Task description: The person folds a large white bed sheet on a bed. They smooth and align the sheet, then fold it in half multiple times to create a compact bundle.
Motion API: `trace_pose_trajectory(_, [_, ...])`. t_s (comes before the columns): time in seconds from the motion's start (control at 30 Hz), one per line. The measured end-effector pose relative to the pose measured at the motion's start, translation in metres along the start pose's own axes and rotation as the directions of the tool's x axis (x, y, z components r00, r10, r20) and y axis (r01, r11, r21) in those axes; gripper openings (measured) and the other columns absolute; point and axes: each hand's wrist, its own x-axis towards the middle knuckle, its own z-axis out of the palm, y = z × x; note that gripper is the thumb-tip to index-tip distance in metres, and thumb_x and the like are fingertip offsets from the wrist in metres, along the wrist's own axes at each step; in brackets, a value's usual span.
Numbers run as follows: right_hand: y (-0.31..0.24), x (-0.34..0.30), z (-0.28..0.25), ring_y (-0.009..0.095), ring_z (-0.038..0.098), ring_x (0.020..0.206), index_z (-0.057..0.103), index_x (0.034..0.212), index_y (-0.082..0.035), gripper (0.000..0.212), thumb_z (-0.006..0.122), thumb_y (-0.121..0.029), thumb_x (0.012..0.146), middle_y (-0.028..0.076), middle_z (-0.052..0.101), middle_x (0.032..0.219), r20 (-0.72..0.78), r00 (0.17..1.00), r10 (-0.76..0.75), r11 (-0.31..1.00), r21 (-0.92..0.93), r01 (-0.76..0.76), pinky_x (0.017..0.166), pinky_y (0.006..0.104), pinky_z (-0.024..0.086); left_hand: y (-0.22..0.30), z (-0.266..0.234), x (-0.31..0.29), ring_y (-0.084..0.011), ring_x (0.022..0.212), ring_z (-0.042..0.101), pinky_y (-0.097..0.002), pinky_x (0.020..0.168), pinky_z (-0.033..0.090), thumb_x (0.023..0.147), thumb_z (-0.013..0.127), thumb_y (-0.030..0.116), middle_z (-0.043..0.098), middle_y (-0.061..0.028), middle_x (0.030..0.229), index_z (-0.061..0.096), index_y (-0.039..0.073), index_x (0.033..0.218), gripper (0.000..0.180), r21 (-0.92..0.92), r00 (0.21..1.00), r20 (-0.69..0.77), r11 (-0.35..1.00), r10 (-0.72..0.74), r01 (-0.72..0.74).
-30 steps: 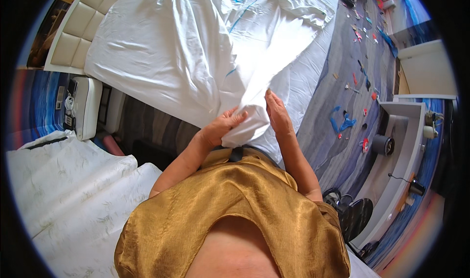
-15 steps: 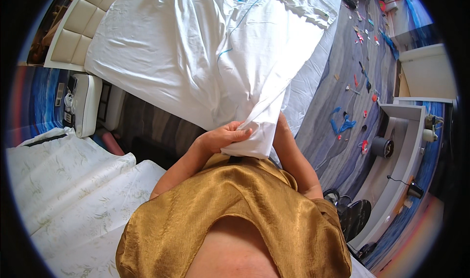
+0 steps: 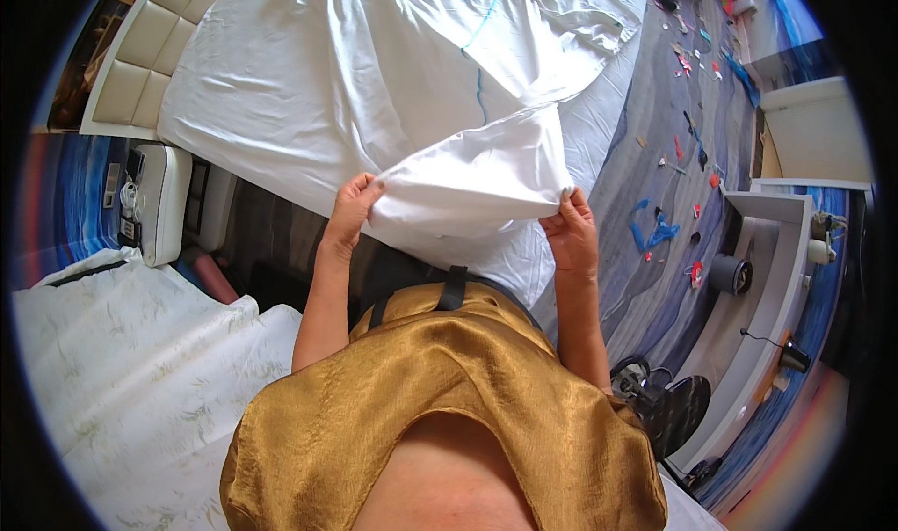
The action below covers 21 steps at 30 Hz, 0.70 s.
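A white sheet [image 3: 477, 171] is stretched between my hands above the near edge of the bed, its folded-over end hanging as a loose flap. My left hand [image 3: 352, 215] pinches its left corner between thumb and fingers. At the flap's right corner, my right hand [image 3: 572, 230] grips the cloth the same way. The rest of the fabric runs away from me over the bed [image 3: 243, 138] in long wrinkles. A thin blue line [image 3: 480, 87] crosses the white cloth beyond the flap.
A padded cream headboard [image 3: 154, 58] stands at the far left, with a white bedside cabinet [image 3: 166, 203] nearer. Pale patterned bedding [image 3: 140, 372] lies at lower left. Small toys and a blue strap-like item [image 3: 658, 230] litter the right floor, before a grey shelf unit [image 3: 748, 344] and a black round seat [image 3: 678, 414].
My hands have moved apart and away from my body, spreading the bunched end of the sheet into a wide flap. My right hand, partly hidden before, now shows fully.
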Motion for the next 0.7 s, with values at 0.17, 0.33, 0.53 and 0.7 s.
trace_pose_trajectory(0.17, [0.022,-0.005,0.024,0.009,0.062,0.084,0.059,0.114,-0.004,0.018,0.052,-0.011,0.099,0.002,0.065,0.097,-0.021,0.998,0.067,0.979,-0.194,-0.07,0.075,0.0252,0.053,-0.043,-0.013,0.009,-0.0144,0.074,0.057,-0.031,0.069,0.047,0.084,0.067,0.021,0.063,-0.0051,0.081,0.059,0.002,0.103,0.027,0.668,0.998,0.024,0.743,-0.066,0.033])
trace_pose_trajectory(0.33, [0.031,-0.023,0.05,0.002,0.052,0.079,0.062,0.116,-0.005,0.023,0.059,-0.013,0.094,-0.005,0.062,0.091,0.118,0.952,0.281,0.803,-0.572,-0.166,0.07,0.0184,0.041,0.01,0.062,0.01,-0.0318,0.114,0.056,-0.0401,0.095,0.047,0.081,0.072,0.032,0.058,-0.0178,0.122,0.047,0.008,0.132,0.062,0.574,0.976,0.089,0.791,0.199,-0.213])
trace_pose_trajectory(0.53, [0.026,-0.051,0.083,0.004,0.045,0.082,0.06,0.098,-0.003,0.008,0.059,-0.009,0.094,-0.006,0.052,0.085,0.296,0.62,0.726,0.522,-0.825,-0.217,0.074,0.0214,0.041,0.033,0.115,0.027,-0.0361,0.111,0.058,-0.043,0.095,0.047,0.08,0.073,0.035,0.059,-0.0207,0.12,0.044,0.007,0.132,0.065,0.709,0.904,0.193,0.582,0.382,-0.398])
trace_pose_trajectory(0.7, [0.008,-0.059,0.077,0.006,0.055,0.089,0.062,0.116,0.0,0.025,0.062,-0.006,0.091,-0.002,0.063,0.099,0.268,0.712,0.649,0.682,-0.62,-0.388,0.08,0.0216,0.045,0.034,0.119,0.031,-0.0403,0.097,0.062,-0.0424,0.087,0.048,0.082,0.071,0.032,0.065,-0.0221,0.104,0.056,0.005,0.114,0.044,0.904,0.986,0.113,0.398,0.123,-0.153])
